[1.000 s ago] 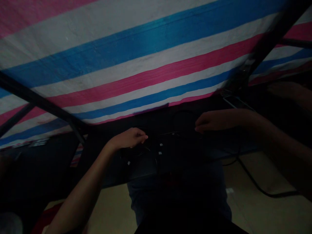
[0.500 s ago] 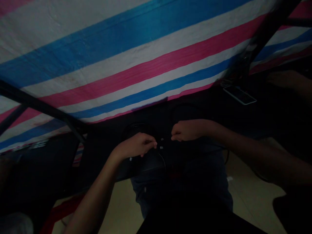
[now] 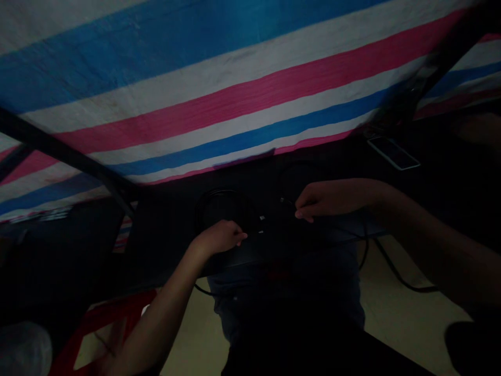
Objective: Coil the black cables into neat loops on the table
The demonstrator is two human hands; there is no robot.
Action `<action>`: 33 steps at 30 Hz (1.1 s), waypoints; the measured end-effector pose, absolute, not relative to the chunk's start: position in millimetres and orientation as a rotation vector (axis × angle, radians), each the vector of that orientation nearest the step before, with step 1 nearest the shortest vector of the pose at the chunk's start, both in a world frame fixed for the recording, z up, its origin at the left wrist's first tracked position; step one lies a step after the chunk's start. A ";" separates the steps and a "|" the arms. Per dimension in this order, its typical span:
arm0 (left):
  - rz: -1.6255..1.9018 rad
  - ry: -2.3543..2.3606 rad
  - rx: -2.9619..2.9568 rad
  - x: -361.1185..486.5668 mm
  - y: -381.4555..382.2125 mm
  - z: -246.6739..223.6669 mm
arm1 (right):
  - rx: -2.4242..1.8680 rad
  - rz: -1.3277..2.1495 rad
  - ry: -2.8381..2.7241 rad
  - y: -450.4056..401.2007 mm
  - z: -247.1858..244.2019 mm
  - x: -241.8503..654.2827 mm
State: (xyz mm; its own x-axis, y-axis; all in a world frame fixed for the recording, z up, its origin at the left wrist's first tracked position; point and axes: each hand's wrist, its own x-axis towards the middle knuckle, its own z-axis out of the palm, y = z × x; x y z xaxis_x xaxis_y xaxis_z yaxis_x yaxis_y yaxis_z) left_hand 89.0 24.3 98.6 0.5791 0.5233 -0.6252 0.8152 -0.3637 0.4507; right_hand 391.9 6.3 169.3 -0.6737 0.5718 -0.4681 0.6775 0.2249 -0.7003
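Note:
My left hand (image 3: pixel 219 237) is closed in a pinch low over the dark table (image 3: pixel 164 224), and whatever is between its fingertips is too dark to see. Just behind it lies a coil of black cable (image 3: pixel 219 192). My right hand (image 3: pixel 319 199) pinches a thin dark cable, whose small metallic end (image 3: pixel 282 199) sticks out to the left of the fingers. Between the hands, two small pale pieces (image 3: pixel 262 218) show against the black surface; their kind is unclear.
A phone (image 3: pixel 393 153) lies at the right. Striped sheeting (image 3: pixel 235 104) rises behind the table, with dark metal legs on both sides. Black cable (image 3: pixel 407 284) hangs over the front edge. A red stool (image 3: pixel 97 318) stands lower left. Another person's hand (image 3: pixel 481 128) is at far right.
My right hand has moved right and slightly up, and a metallic cable end now shows beside it. My left hand has shifted slightly left, uncovering more of the coil. The view has tilted slightly.

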 end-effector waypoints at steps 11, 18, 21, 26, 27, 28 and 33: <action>-0.096 0.923 1.986 109.3 13.6 115.7 | 1.412 -1.454 2.181 -0.1 159.6 402.9; -0.107 0.898 1.951 94.7 25.3 156.0 | 1.392 -1.382 2.210 7.4 144.6 408.3; -0.202 0.985 1.919 70.9 32.0 148.6 | 1.528 -1.196 2.128 15.3 135.9 429.1; -0.148 0.992 1.633 30.9 26.4 142.2 | 1.646 -1.176 2.019 19.2 121.8 472.9; -0.078 0.985 1.594 25.5 24.0 142.9 | 1.688 -1.187 2.009 18.2 121.7 479.2; -0.029 0.982 1.571 21.4 21.9 143.4 | 1.727 -1.197 2.010 16.8 122.7 484.2; -0.269 0.998 1.642 25.3 15.2 131.7 | 1.779 -1.219 2.037 8.9 137.9 492.6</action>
State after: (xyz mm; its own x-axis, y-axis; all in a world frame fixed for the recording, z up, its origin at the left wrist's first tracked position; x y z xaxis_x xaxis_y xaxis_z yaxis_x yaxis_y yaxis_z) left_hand 25.3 15.2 131.7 0.6135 0.4635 -0.6393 0.7217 -0.0004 0.6922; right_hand 492.6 8.9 137.9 -0.2712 0.7458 -0.6084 0.8887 -0.0487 -0.4559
